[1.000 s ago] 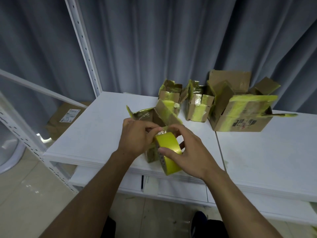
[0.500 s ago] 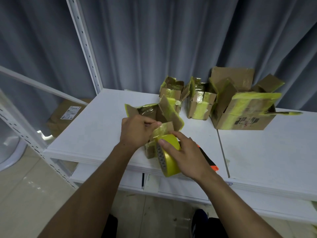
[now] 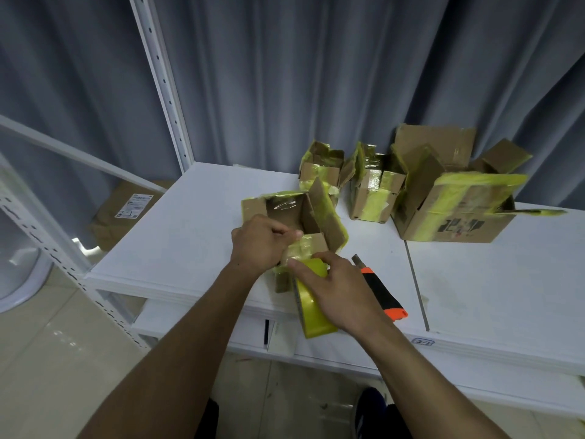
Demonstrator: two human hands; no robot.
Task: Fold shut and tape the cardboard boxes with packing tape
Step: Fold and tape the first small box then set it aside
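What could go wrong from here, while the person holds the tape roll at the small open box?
The utility knife lies beside the right hand, metal tip out; the hand might brush it. The small box, gripped by the left hand, stands near the table's front edge with flaps open; a pull on the tape roll could drag it off.

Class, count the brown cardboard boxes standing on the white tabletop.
4: front box, back-left small box, back-middle small box, large right box. A fifth labelled box lies off the white table.
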